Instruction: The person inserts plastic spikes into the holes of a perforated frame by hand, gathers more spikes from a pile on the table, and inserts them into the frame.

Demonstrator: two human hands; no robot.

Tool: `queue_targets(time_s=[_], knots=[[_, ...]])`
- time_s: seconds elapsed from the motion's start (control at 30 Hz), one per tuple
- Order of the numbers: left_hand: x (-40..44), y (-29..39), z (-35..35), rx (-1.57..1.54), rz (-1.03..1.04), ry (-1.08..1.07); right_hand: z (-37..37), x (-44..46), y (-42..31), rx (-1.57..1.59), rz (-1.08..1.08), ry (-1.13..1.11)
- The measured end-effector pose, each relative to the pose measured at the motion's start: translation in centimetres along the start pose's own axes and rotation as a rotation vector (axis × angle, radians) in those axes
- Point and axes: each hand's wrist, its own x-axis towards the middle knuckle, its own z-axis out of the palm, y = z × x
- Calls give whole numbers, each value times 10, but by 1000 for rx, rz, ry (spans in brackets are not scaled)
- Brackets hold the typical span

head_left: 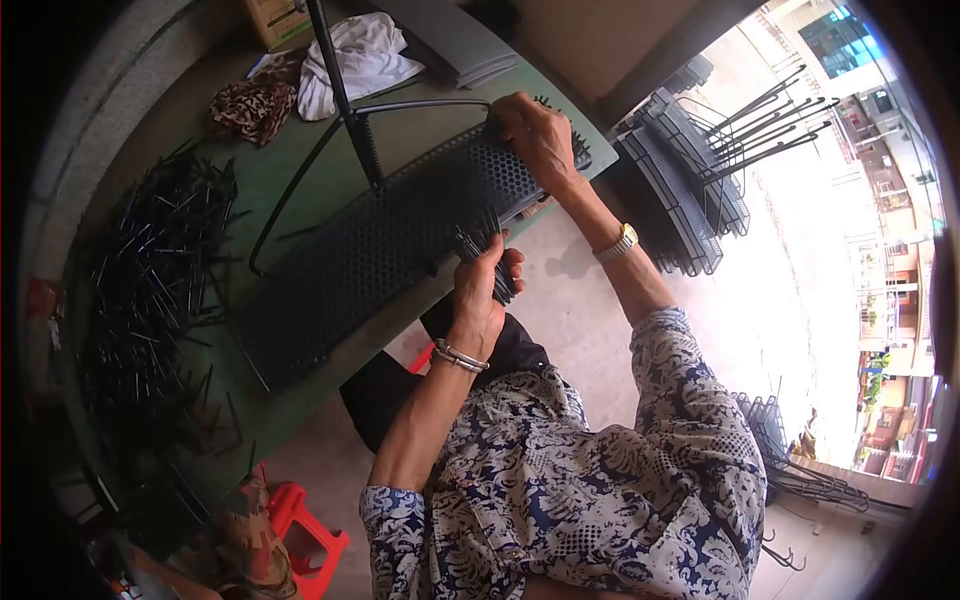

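Note:
A long black perforated panel (370,245) lies diagonally on the green table (260,190), with a black metal frame (358,140) rising from it. My left hand (482,285) is wrapped round a bundle of thin black rods (503,280) at the panel's near edge. At the panel's far right end is my right hand (538,135), its fingers bent together near the corner of the frame; whatever they pinch is too small to make out. A large heap of black rods (150,280) covers the table's left side.
A white cloth (355,65), a patterned cloth (252,108) and flat grey sheets (455,45) lie at the table's back. Stacked black racks (680,170) with long rods stand on the right. A red stool (305,540) is below the table.

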Motion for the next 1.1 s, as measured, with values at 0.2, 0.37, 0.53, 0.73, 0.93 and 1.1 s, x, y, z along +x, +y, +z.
queue_targets(time_s=[0.2, 0.37, 0.53, 0.73, 0.93, 1.1], knots=[[1, 2, 0, 12, 4, -19, -3, 2, 6, -40, -112, -67], [0, 2, 2, 9, 8, -19, 6, 3, 8, 31, -55, -27], [0, 5, 0, 11, 5, -19, 4, 4, 6, -6, 8, -5], [-2, 10, 1, 26, -13, -32, 5, 7, 11, 11, -64, -54], [-3, 16, 5, 63, 62, -34, 17, 9, 18, -434, -199, -23], [-2, 20, 4, 57, 105, -36, 14, 1, -4, -696, -194, -29]])
